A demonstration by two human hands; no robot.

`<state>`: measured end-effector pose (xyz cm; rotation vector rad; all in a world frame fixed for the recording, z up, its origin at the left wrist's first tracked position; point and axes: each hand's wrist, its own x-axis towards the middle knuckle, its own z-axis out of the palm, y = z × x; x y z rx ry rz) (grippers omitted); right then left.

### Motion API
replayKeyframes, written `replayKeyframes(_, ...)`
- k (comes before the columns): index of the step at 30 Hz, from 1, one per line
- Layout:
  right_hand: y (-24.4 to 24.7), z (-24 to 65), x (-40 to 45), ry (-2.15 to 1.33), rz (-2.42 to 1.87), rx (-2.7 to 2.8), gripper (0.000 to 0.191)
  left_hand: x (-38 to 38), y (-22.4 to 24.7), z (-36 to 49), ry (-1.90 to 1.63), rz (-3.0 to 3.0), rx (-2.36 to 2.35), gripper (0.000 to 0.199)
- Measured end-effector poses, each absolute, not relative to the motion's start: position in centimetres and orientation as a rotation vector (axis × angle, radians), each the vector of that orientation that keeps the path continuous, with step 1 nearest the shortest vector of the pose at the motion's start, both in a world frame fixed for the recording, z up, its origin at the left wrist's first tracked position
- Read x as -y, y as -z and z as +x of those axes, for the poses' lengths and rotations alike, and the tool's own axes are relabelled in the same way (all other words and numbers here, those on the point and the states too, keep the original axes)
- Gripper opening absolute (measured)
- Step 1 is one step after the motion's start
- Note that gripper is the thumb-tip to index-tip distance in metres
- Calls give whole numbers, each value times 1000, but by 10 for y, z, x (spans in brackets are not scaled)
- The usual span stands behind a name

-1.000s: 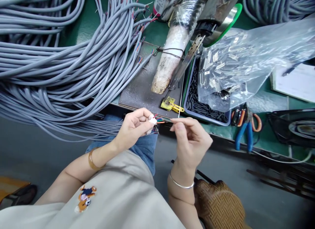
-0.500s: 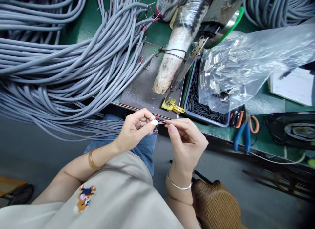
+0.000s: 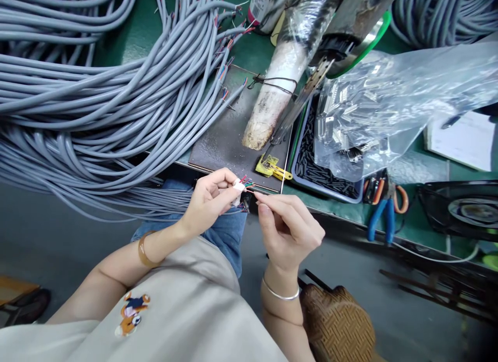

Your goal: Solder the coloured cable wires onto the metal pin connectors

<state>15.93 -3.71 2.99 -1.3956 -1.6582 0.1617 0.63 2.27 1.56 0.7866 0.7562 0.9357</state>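
My left hand (image 3: 212,198) pinches the end of a grey cable, where thin coloured wires (image 3: 247,183) fan out past the fingertips. Close on the right, my right hand (image 3: 290,224) has thumb and forefinger pressed together at the tip of one thin wire. Many grey cables (image 3: 163,202) run from the left toward my left hand, over my lap. A large pile of grey cables (image 3: 128,102) with stripped coloured ends lies on the bench at the left.
Beyond my hands are a dark plate (image 3: 221,139), a wrapped white-tipped tool (image 3: 272,92) and a yellow clip (image 3: 282,172). To the right are a tray of black pieces (image 3: 324,178), a bag of metal parts (image 3: 350,118), pliers (image 3: 383,217) and a stool (image 3: 338,325).
My right hand has shifted slightly left and down. The coloured wires between the hands are more spread, and a single wire now reaches my right fingertips.
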Motion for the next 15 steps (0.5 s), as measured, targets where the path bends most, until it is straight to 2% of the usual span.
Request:
replayKeyframes(6, -29, 161, 37, -155, -1412, 1698, 25, -25, -18, 6, -940, 806, -756, 37)
replayKeyframes(9, -28, 162, 40, -223, -1463, 1607, 20, -24, -20, 4, -952, 894, -733, 32)
replayKeyframes(15, -33, 167, 37, -607, -1516, 1485, 26, -20, -24, 4, -946, 1132, -666, 18)
